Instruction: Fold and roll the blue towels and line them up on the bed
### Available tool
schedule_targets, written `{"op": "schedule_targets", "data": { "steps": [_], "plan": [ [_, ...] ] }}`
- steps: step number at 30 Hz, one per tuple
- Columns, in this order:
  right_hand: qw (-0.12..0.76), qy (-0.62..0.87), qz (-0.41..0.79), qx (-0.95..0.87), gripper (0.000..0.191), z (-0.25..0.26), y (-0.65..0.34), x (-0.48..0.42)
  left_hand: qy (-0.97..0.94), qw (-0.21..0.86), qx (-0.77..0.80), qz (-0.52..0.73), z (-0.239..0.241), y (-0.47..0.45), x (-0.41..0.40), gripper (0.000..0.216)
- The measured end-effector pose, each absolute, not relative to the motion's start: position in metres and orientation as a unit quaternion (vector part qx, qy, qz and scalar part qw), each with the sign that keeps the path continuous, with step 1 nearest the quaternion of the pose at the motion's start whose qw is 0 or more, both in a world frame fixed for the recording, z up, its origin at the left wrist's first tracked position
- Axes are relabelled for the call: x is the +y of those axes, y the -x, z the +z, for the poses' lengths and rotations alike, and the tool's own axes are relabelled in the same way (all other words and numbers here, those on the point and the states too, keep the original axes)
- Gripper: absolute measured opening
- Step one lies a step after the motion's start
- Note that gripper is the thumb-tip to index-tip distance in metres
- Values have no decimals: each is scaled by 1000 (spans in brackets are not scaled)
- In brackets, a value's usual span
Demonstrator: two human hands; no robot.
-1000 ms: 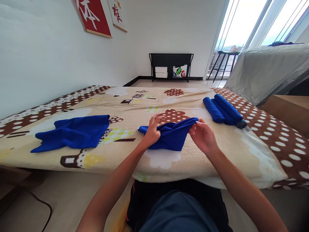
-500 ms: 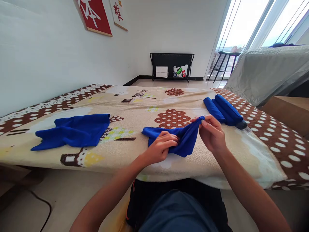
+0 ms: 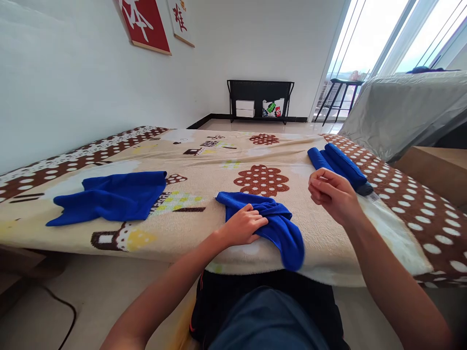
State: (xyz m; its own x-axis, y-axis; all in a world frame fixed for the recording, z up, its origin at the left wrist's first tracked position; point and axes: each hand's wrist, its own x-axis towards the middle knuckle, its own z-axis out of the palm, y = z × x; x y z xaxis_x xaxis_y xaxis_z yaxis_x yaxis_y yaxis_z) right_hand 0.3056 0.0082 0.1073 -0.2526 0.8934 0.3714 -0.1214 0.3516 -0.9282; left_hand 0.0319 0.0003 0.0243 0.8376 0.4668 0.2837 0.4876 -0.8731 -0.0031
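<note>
A crumpled blue cloth [image 3: 280,221] lies near the bed's front edge, its right end drooping toward me. My left hand [image 3: 246,224] is on top of it with fingers curled into the fabric; the fingertips are partly hidden. To the right, my right hand [image 3: 333,194] hovers apart from the cloth, fingers closed together and nothing visible in them. Just beyond that hand, rolled blue cloths [image 3: 341,165] lie side by side, with a dark end and a small tag at the near side. Another blue cloth [image 3: 109,197] is spread out, wrinkled, on the left.
A patterned blanket [image 3: 204,175] covers the bed, with brown dotted borders on both sides. At right stand a cardboard box [image 3: 434,170] and a plastic-covered piece of furniture [image 3: 408,107]. A black rack [image 3: 260,92] stands against the far wall.
My right hand has let go of the blue cloth's corner and moved slightly right. The cloth's right end has dropped down toward me. My left hand stays on the cloth.
</note>
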Motion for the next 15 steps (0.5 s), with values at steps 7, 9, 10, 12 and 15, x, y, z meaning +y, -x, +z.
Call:
{"op": "schedule_targets", "data": {
  "steps": [7,9,10,12,15],
  "plan": [
    [136,244,414,-866,48,100,-299,-8,939,-95,-263,-201,45,-47,-13,11],
    [131,257,404,-868,56,95,-290,-12,922,-160,-261,-238,51,-50,-17,15],
    [146,275,393,-865,56,92,-286,-13,910,-193,-262,-258,54,-51,-19,17],
    [171,304,362,-864,59,89,-280,-16,880,-244,-275,-299,58,-52,-21,17],
    [163,331,321,-872,67,86,-275,-20,845,-267,-314,-342,62,-53,-21,16]
  ]
}}
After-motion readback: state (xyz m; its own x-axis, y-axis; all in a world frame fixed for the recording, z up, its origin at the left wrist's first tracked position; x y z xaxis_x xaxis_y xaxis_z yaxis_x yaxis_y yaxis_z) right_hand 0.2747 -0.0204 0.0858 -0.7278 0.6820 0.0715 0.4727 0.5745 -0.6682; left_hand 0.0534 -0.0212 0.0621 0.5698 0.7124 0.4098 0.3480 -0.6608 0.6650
